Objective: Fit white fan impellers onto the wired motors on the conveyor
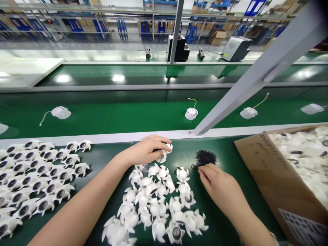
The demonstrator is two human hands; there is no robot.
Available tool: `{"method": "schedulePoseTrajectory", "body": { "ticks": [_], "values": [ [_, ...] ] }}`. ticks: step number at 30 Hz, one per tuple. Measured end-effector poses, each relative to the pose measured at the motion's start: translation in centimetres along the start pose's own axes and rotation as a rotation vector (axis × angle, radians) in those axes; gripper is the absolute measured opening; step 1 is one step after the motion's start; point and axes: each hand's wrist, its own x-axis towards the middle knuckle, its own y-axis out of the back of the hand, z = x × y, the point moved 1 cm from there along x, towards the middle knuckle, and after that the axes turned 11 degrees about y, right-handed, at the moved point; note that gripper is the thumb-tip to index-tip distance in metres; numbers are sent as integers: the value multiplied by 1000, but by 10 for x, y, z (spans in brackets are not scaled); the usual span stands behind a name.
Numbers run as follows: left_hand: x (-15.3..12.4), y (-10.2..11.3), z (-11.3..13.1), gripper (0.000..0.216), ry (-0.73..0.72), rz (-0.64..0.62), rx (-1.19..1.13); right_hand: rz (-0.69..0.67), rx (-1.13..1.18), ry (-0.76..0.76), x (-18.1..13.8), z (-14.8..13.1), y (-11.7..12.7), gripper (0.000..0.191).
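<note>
My left hand [146, 150] is curled over a white plastic fan impeller [162, 156] at the far end of a loose heap of white impellers [151, 201], and its fingers grip the blades. My right hand [217, 184] rests on the green belt with its fingertips pinched together at the near edge of a pile of small black rings [205, 158]. Whether those fingertips hold a ring, I cannot tell. To the left, rows of impellers [43, 177] with dark round centres lie in overlapping lines.
A cardboard box [256, 160] of white parts stands at the right. Beyond a white rail [107, 137], a second green belt [128, 116] carries white wired fan units [191, 113]. A grey metal strut [243, 90] crosses overhead. Machines and shelves stand farther back.
</note>
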Motion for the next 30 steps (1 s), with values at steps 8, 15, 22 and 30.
{"method": "schedulePoseTrajectory", "body": {
  "ticks": [8,15,22,30],
  "values": [
    [0,-1,-11,35,-101,54,-5,-113,-283,150,19,-10,7,26],
    [-2,0,-10,30,-77,103,-12,-87,-12,21,30,4,12,19],
    [-1,3,-14,31,-110,103,-32,-96,512,-210,90,-2,33,16],
    [4,-9,-12,25,36,308,30,-115,716,-203,110,-8,9,13]
  ]
}}
